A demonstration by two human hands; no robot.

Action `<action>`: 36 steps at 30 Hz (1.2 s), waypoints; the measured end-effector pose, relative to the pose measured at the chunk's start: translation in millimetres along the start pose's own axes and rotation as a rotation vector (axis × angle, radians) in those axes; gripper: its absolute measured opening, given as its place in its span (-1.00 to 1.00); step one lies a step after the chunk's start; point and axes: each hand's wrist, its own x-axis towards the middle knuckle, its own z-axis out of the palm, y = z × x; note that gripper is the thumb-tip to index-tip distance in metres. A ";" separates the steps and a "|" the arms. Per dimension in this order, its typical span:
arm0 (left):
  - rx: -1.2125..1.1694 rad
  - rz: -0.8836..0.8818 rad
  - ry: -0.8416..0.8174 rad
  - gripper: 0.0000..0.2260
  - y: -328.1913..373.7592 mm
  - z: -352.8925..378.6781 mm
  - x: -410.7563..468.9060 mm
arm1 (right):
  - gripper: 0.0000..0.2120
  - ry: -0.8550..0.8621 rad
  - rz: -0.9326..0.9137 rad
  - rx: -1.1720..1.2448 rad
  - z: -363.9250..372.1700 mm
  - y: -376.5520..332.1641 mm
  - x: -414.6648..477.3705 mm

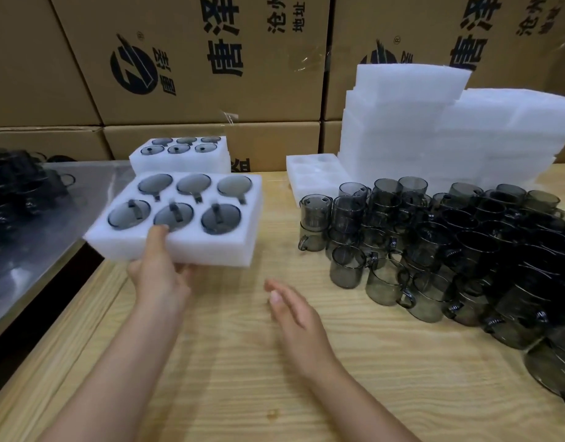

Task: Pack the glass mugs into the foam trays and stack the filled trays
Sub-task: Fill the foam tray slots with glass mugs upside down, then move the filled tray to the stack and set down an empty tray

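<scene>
L hand [158,269] is gripping the filled foam tray [211,247] at its near edge, thumb pressing on top by the middle front pocket, fingers curling underneath. The tray is sitting tilted, partly over the left side of the wooden table [243,362], w/ its left corner hanging past the table edge. Six smoky glass mugs [174,216] are lying in its pockets, 2 rows of 3, handles tucked into the slots btwn the rows.

R hand [294,309] is hovering over the bare wood near the middle, released, fingers straight and holding nothing; it's a bit blurred.

Just behind the held tray, a stack of filled trays [182,164] is standing at the table's back edge, top layer showing 6 mugs too. To the right of that, an empty foam tray [310,186] is lying w/ open pockets, touching a tall pile of white foam [418,132]. In front of the pile, loose mugs [434,250] are crowding the right side of the table, many stacked 2 high, well apart from both hands.

Printed cardboard cartons [211,74] are filling the background. At left, a shiny metal surface [51,234] is adjoining the table, w/ more dark mugs [16,183] at its far end, too blurred to count.
</scene>
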 end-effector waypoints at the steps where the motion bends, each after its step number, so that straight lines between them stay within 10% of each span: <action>1: -0.010 0.006 0.015 -0.53 8.6 8.8 14.6 | -0.77 -0.005 0.013 -0.031 0.2 0.0 1.0; 13: 0.118 0.011 0.275 -0.14 36.9 73.0 135.4 | -0.82 -0.006 -0.142 -0.296 1.1 5.6 9.7; 24: 0.418 -0.019 0.068 -0.51 50.5 66.5 167.7 | -0.75 0.008 -0.136 -0.280 3.6 3.4 9.0; 29: 0.938 0.526 0.289 -0.40 31.2 82.2 130.4 | -0.82 0.008 -0.147 -0.311 3.4 4.3 7.8; 32: 0.949 1.037 -0.294 -0.55 -11.2 104.6 89.3 | -0.81 0.016 -0.157 -0.318 3.7 4.8 7.4; 36: 1.375 0.724 -1.023 -0.63 -76.3 137.7 76.8 | -0.80 0.007 -0.165 -0.317 2.5 5.6 7.8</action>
